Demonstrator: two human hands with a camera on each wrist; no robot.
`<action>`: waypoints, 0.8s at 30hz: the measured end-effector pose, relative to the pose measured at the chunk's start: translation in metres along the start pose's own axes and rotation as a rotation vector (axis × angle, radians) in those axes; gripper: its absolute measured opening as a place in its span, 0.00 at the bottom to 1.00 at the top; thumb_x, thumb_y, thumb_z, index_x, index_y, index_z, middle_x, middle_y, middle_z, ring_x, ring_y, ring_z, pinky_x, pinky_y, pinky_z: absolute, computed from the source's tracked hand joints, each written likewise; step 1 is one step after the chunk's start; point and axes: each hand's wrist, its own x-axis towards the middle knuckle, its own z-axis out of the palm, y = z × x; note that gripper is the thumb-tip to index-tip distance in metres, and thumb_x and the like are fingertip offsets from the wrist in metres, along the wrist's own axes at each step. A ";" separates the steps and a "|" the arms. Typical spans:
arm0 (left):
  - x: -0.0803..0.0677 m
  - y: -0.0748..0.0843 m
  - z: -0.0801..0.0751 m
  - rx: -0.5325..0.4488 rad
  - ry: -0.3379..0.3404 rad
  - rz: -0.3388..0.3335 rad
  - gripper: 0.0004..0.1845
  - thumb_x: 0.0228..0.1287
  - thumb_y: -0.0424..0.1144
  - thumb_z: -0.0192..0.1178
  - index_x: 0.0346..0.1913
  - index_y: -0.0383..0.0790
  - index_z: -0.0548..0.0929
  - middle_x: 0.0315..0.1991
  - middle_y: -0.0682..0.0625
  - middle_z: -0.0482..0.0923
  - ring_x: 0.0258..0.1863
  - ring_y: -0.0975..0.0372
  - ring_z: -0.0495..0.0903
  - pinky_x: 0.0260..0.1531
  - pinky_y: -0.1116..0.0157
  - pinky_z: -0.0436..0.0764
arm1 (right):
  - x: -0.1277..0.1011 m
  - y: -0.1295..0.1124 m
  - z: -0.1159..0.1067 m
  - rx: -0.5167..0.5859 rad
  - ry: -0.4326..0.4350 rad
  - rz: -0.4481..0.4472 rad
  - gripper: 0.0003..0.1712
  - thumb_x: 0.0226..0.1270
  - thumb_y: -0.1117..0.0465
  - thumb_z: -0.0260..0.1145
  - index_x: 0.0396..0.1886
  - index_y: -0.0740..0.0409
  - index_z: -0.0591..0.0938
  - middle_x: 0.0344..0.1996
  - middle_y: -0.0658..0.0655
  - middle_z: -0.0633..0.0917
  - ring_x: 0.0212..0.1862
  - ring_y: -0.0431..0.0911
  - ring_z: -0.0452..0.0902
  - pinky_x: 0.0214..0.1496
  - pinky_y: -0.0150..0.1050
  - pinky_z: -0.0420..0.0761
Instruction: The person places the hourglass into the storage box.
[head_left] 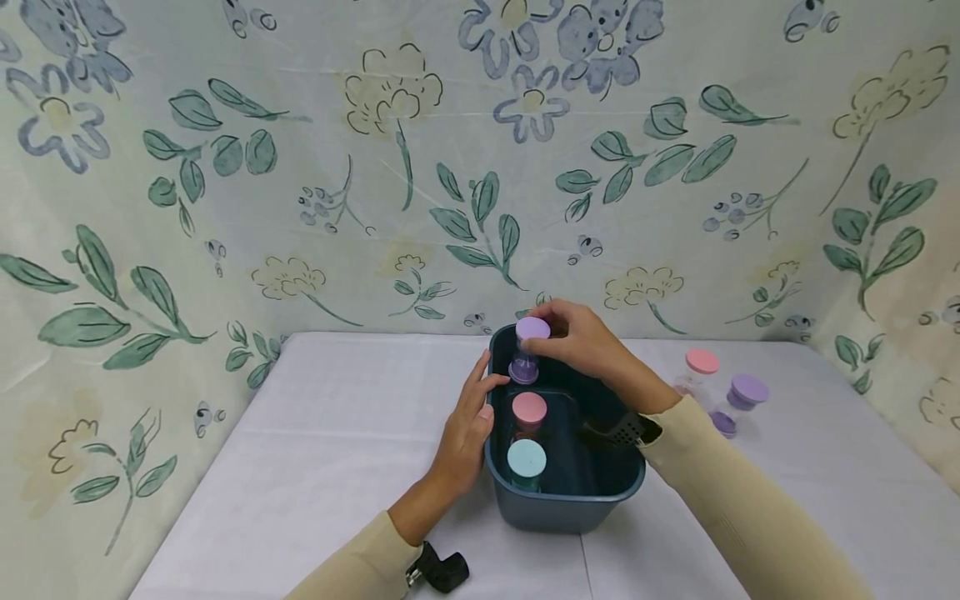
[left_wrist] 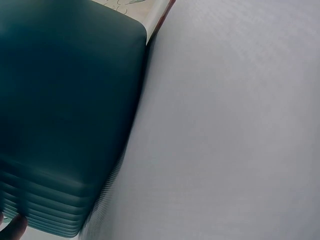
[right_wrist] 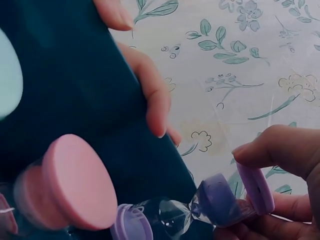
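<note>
A white cloth covers the desk (head_left: 360, 433), smooth apart from faint creases, one running toward the near edge below the bin (head_left: 551, 515). Behind it and up both sides hangs pale fabric (head_left: 315, 242) printed with blue flowers, yellow blooms and green leafy sprigs, which fills the rest of the room in sight. The bin, dark blue-green and deep, stands right of the desk's middle; the left wrist view shows ribs on its outside. The right hand (head_left: 581, 337) pinches the purple timer (head_left: 524, 367) by its cap, thumb and fingers closed on it, inside the bin at its far left corner; whether its base touches the bottom I cannot tell. The left hand (head_left: 465, 433) lies loosely spread along the bin's left rim, touching it. Nearer in the bin, along that same side, are a pink timer (head_left: 529, 408) and a mint timer (head_left: 527, 458). On the cloth right of the bin, another pink timer (head_left: 702, 361) and a second purple one (head_left: 748, 389) stand close together.
</note>
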 end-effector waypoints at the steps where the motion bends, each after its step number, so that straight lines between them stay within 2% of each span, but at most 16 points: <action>1: 0.000 0.000 0.000 0.001 -0.001 0.001 0.24 0.72 0.40 0.35 0.67 0.44 0.66 0.78 0.51 0.43 0.75 0.55 0.47 0.64 0.37 0.57 | -0.001 0.001 0.000 0.002 -0.007 -0.001 0.25 0.58 0.60 0.71 0.53 0.66 0.76 0.47 0.64 0.82 0.46 0.54 0.79 0.53 0.50 0.80; 18: -0.004 0.002 0.000 0.002 0.004 0.011 0.23 0.72 0.39 0.35 0.67 0.45 0.67 0.77 0.50 0.44 0.75 0.57 0.47 0.65 0.38 0.56 | -0.012 0.015 0.006 0.000 -0.027 0.007 0.25 0.58 0.58 0.72 0.53 0.63 0.78 0.47 0.61 0.83 0.44 0.52 0.80 0.51 0.49 0.81; 24: -0.005 0.002 0.001 -0.001 0.000 0.012 0.23 0.72 0.42 0.34 0.67 0.47 0.67 0.77 0.51 0.44 0.75 0.57 0.47 0.65 0.39 0.57 | -0.015 0.021 0.007 -0.003 -0.037 0.015 0.26 0.58 0.57 0.72 0.53 0.62 0.78 0.47 0.62 0.83 0.45 0.53 0.81 0.51 0.49 0.81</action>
